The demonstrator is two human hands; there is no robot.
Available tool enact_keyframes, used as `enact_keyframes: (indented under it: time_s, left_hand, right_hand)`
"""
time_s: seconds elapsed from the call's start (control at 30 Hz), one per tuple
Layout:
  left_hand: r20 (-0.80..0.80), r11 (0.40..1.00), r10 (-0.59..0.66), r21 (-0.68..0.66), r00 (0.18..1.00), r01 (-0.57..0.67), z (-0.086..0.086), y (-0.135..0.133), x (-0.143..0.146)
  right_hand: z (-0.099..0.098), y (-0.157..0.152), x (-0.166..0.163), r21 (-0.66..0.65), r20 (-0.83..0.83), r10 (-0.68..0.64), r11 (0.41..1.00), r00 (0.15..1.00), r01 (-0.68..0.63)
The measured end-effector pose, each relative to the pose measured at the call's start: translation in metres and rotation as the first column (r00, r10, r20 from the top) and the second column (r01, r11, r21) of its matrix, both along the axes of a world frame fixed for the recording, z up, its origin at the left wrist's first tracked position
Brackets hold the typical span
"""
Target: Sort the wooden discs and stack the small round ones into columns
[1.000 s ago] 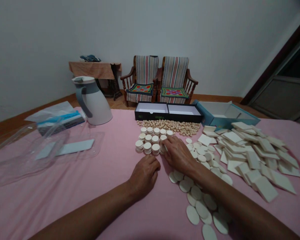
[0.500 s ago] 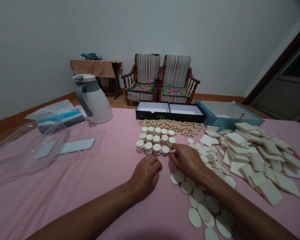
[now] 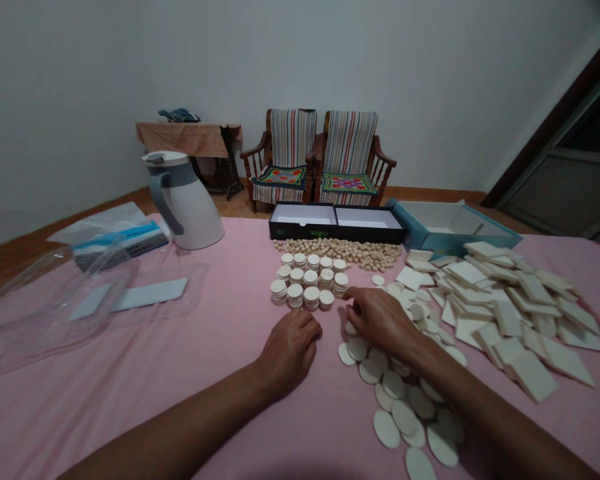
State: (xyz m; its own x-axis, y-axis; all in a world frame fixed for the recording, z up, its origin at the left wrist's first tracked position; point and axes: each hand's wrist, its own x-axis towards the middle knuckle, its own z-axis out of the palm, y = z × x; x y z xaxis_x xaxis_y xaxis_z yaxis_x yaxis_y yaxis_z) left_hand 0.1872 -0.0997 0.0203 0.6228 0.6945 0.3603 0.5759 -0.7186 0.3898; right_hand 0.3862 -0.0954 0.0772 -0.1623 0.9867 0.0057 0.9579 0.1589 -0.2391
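Rows of short stacks of round wooden discs (image 3: 311,297) stand on the pink cloth in front of me. My left hand (image 3: 291,347) rests on the cloth just below the front row, its fingers curled in and nothing visible in them. To the right of the stacks is my right hand (image 3: 380,319), palm down, with index finger and thumb drawn together beside the right end of the rows. Whatever sits under those fingers is hidden. Loose wooden discs (image 3: 393,385) spread beneath and around my right hand and forearm.
Small wooden beads (image 3: 350,252) lie behind the stacks, before a black two-part tray (image 3: 337,233). A blue box (image 3: 460,227) and piled wooden square tiles (image 3: 505,307) are right. Left are a white jug (image 3: 195,207), clear plastic packaging (image 3: 40,313) and a blue-grey packet (image 3: 123,243).
My right hand has shifted slightly rightward from the stacks, uncovering a bit of a loose disc by the thumb. The left hand stays in place. The view has moved a little.
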Motion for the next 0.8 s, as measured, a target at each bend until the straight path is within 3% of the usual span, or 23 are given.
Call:
enact_keyframes:
  time_s: [0.27, 0.6, 0.7, 0.8]
  left_hand:
    - [0.043, 1.000, 0.024, -0.021, 0.999, -0.023, 0.000, 0.001, 0.001]
    - [0.154, 0.998, 0.045, -0.060, 0.987, -0.036, -0.003, 0.003, 0.000]
    - [0.169, 0.996, 0.052, -0.076, 0.984, -0.039, -0.004, 0.004, 0.000]
    - [0.180, 0.997, 0.048, -0.071, 0.982, -0.035, -0.005, 0.005, 0.000]
  right_hand:
    - [0.001, -0.007, 0.022, -0.054, 0.006, 0.269, 0.962, 0.963, -0.268]
    - [-0.006, -0.002, 0.010, -0.055, 0.138, 0.321, 0.947, 0.937, -0.317]
    - [-0.005, -0.002, 0.010, -0.029, 0.093, 0.297, 0.955, 0.950, -0.295]
    - [-0.003, 0.002, 0.004, 0.081, -0.021, 0.216, 0.973, 0.976, -0.214]
